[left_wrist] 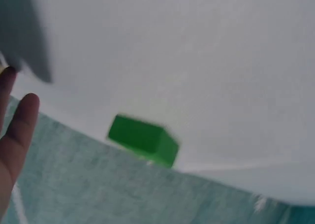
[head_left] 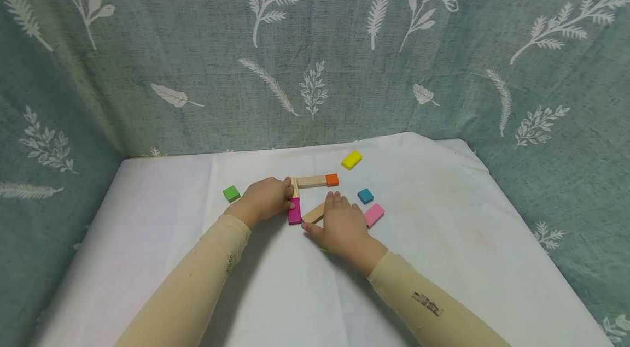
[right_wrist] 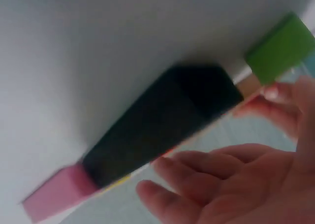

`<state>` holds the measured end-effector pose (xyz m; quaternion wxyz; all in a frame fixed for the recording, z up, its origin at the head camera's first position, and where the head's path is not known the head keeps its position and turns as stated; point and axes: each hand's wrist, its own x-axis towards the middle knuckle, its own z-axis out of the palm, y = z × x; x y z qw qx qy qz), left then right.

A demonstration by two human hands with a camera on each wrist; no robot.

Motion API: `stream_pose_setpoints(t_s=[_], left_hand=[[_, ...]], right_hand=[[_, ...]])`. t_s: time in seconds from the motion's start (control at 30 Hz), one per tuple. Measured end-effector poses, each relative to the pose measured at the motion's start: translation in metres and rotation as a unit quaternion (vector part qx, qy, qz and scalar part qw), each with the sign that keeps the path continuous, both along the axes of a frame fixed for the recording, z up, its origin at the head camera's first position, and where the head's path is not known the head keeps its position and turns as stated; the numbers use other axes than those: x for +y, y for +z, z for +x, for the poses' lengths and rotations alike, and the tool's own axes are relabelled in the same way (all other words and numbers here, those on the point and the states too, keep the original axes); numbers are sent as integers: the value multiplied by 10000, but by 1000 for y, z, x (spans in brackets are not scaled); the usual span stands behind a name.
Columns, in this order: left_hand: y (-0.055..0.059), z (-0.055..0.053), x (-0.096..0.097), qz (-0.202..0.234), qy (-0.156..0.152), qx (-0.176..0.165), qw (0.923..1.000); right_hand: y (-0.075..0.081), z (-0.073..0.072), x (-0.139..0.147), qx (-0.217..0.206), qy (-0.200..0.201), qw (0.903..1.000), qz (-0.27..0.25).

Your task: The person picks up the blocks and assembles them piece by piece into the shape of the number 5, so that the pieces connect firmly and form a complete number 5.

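Observation:
Left of centre in the head view, my left hand (head_left: 266, 196) pinches a pale wooden block (head_left: 295, 187) at its side. The thumb lies by the upper end of a magenta block (head_left: 294, 212), in line with the wooden one. My right hand (head_left: 343, 222) lies extended over a slanting wooden block (head_left: 313, 213), covering its far end. Its thumb points toward the magenta block. In the right wrist view, the fingers (right_wrist: 172, 177) are loosely extended below a dark, shadowed block (right_wrist: 157, 120); its colour is unclear. A green block (right_wrist: 280, 49) shows there at right.
A wooden block (head_left: 312, 181) and an orange block (head_left: 332, 179) meet behind the hands. Yellow (head_left: 351, 160), blue (head_left: 366, 195) and pink (head_left: 375, 215) blocks lie to the right, a green block (head_left: 231, 193) to the left. Patterned curtains (head_left: 315, 52) border the white-covered table (head_left: 472, 259).

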<state>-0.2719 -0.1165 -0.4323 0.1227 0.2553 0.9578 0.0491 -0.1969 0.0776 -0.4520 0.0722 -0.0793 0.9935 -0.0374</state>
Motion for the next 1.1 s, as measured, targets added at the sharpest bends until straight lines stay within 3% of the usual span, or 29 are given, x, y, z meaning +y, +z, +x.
stream_pose_setpoints(t_s=[0.2,0.33,0.57,0.77,0.9,1.1], left_hand=[[9,1,15,-529,76,212,9983],[12,3,15,-667,220,191,9973],[14,5,6,-778,252,176,9965],[13,4,6,-792,172,228,9964],[13,4,8,-709,212,135,9972],[13,3,15,-676,56,163,9976]], right_hand=[[14,13,43,432,277,9968,-617],[12,21,70,737,447,9932,-789],[-2,32,83,421,1268,9902,-404],[-1,33,85,657,1019,9925,-124],[1,30,89,526,1137,9921,-51],[2,29,98,269,1157,9922,-374]])
